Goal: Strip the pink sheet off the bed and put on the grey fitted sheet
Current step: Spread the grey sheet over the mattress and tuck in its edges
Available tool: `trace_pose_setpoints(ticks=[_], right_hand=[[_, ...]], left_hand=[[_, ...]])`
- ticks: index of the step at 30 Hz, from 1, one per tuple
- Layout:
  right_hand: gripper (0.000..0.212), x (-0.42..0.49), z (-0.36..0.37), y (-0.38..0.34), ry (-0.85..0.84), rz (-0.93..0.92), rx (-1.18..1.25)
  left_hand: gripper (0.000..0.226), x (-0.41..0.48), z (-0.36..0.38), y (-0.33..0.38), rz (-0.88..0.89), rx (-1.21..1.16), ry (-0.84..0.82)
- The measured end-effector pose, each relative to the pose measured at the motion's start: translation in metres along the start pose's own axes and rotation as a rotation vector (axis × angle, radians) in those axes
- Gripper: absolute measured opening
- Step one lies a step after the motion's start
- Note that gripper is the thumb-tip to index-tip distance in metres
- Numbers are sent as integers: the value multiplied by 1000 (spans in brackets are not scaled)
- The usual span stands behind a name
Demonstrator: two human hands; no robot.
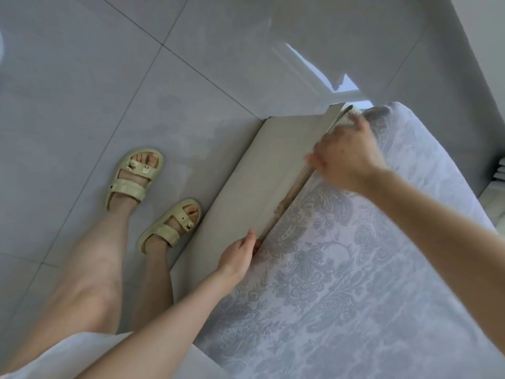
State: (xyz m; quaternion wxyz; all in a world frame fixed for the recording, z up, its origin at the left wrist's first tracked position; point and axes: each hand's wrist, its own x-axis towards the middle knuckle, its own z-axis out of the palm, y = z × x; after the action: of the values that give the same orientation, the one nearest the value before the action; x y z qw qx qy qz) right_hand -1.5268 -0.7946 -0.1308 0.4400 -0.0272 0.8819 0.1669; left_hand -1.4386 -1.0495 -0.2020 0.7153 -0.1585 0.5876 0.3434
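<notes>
Patterned mattress (341,283) within beige bed frame (259,181), left hand (237,258) at side gap, right hand (347,157) blurred, perhaps touching corner, neither grip discernible.

Underfoot, large glossy pale-grey floor tiles (82,77) with thin dark grout lines crossing on the diagonal, from near left to far right. On the far tiles, a bright reflection (314,69) of a window, white-framed with blue sky, just beyond the far corner of the beige padded bed frame (273,173). At far right, a paler wall (483,28) meeting the floor along a slanting edge, and lower at the right edge a white stacked or slatted object (500,170), too cropped to name.
</notes>
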Motion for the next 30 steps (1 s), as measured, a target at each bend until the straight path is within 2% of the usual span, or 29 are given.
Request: trace_pose_setpoints(ticks=[3,6,9,10,12,14,18,20,22,24,28,30], right_hand=[[72,11,11,33,-164,68,-17],[73,25,19,25,-263,84,2],[73,27,11,14,-329,159,-13],[71,21,8,8,-287,164,-67],[60,3,-1,-17,-82,145,-107],[49,-18,-6,-57,63,59,39],[52,-63,14,-147,129,-238,318],[56,-80,35,-178,136,-317,346],[54,-90,50,-197,160,-323,330],[54,-92,52,-209,128,-301,336],[56,-85,35,-223,-173,-330,248],[61,-76,28,-224,-285,-320,219]], left_hand=[[63,3,2,5,-60,-22,-71],[58,0,-4,8,-118,-156,-162],[60,-3,-19,5,-87,-120,-165],[59,-5,-23,1,-60,-123,-121],[55,-14,-28,-10,1,-138,-28],[52,-27,-32,-28,19,-98,15],[45,-45,-33,-66,-13,-29,-16],[41,-47,-36,-78,-25,17,-6],[43,-44,-40,-93,-19,32,-22],[46,-40,-43,-105,-17,5,-54],[47,-38,-43,-119,103,131,76],[41,-42,-45,-124,163,58,112]])
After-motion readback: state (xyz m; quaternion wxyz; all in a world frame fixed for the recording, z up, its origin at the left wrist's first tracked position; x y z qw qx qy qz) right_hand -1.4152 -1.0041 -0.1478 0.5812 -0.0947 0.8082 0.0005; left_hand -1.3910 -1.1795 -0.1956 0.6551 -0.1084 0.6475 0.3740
